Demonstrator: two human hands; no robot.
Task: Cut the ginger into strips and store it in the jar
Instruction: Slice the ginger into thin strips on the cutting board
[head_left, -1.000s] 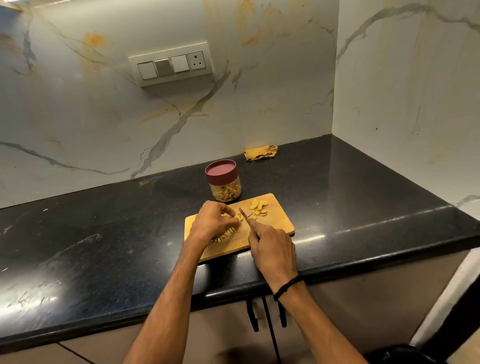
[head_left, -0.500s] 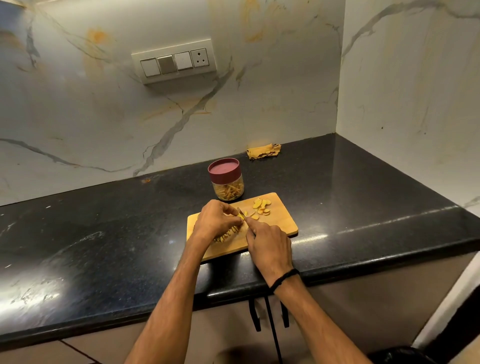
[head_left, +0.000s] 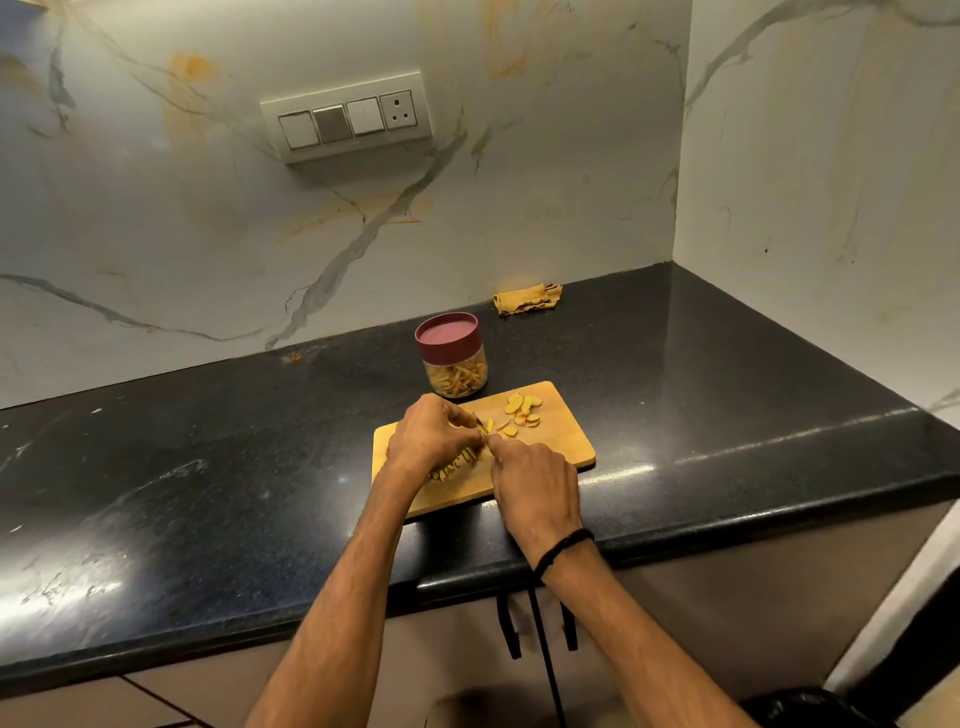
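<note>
A wooden cutting board (head_left: 563, 441) lies near the counter's front edge. On its far right sit several ginger slices (head_left: 523, 410). Cut ginger strips (head_left: 456, 465) lie under my left hand (head_left: 428, 434), which curls its fingertips down on a ginger piece (head_left: 487, 425). My right hand (head_left: 535, 480) grips a knife (head_left: 479, 420); only a sliver of blade shows between the two hands, its handle hidden in the fist. Behind the board stands a clear jar (head_left: 457, 376) with a maroon lid (head_left: 447, 335), partly filled with ginger strips.
The black stone counter (head_left: 208, 467) runs into a marble-walled corner on the right. A crumpled yellow cloth (head_left: 527, 299) lies against the back wall. A switch plate (head_left: 348, 119) is mounted on the wall. Cabinet handles (head_left: 511, 623) hang below the counter edge.
The knife blade stood raised and plainly visible a second ago; it has since come down close against my left fingertips. My hands have drawn together over the ginger piece.
</note>
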